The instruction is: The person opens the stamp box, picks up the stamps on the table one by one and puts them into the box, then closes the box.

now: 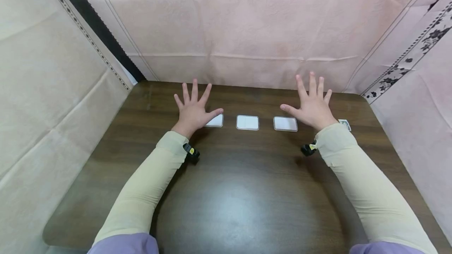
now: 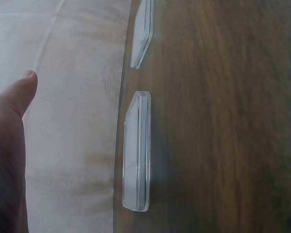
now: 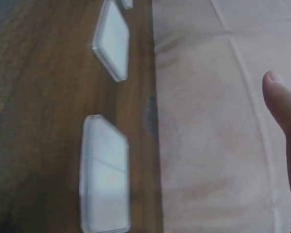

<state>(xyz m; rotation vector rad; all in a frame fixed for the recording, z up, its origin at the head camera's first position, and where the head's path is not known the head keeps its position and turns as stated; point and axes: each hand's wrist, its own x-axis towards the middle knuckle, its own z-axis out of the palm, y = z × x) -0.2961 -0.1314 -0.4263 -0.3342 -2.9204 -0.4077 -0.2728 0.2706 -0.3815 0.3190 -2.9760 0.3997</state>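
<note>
Both hands are held out above the far part of the table with fingers straight and spread, holding nothing. My left hand [image 1: 192, 112] is nearest to a flat white case with a clear rim [image 1: 216, 120], which it partly covers in the head view. In the left wrist view that case [image 2: 137, 155] lies flat, apart from the thumb [image 2: 20, 92]. Between the hands lies a similar middle case [image 1: 247, 122]. Another white case [image 1: 285, 124] sits just left of my right hand [image 1: 313, 109]. A small card-like item with a printed face [image 1: 345, 124] shows partly behind the right wrist.
The brown wooden table [image 1: 233, 183] has rounded corners. Pale cloth [image 1: 247, 26] hangs along its far edge, with more cloth on the left [image 1: 53, 89] and right [image 1: 420, 89]. A dark strip [image 1: 102, 30] shows between cloths at the far left.
</note>
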